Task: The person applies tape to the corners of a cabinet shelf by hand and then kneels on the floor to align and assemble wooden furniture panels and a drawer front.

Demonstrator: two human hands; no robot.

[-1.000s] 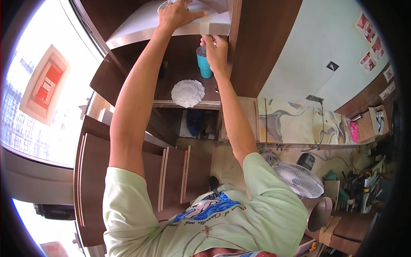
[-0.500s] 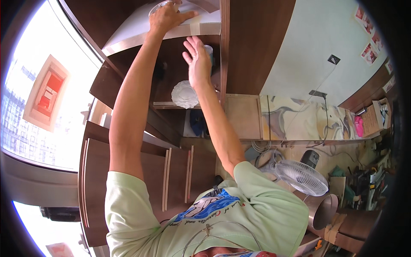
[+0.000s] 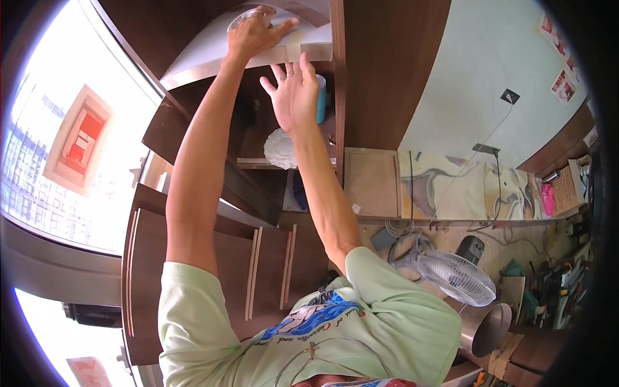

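Observation:
My left hand reaches up onto a white shelf board. Its fingers curl over a round, pale roll of tape, partly hidden by the hand, while the thumb stretches right over the board. A tan strip of tape crosses the board's front edge. Just below that edge, my right hand is raised with the palm showing and fingers spread, holding nothing; the fingertips are at or close to the edge. Behind its wrist are a white scalloped dish and a blue can on the lower shelf.
Brown cabinet walls enclose the shelves, with a bright window at left. Brown panels stand below my left arm. A fan, cables and a cluttered heap of tools lie to the right.
My right hand has turned its palm more into view and spread its fingers under the board's edge. My left hand stays on the shelf. The view has shifted slightly.

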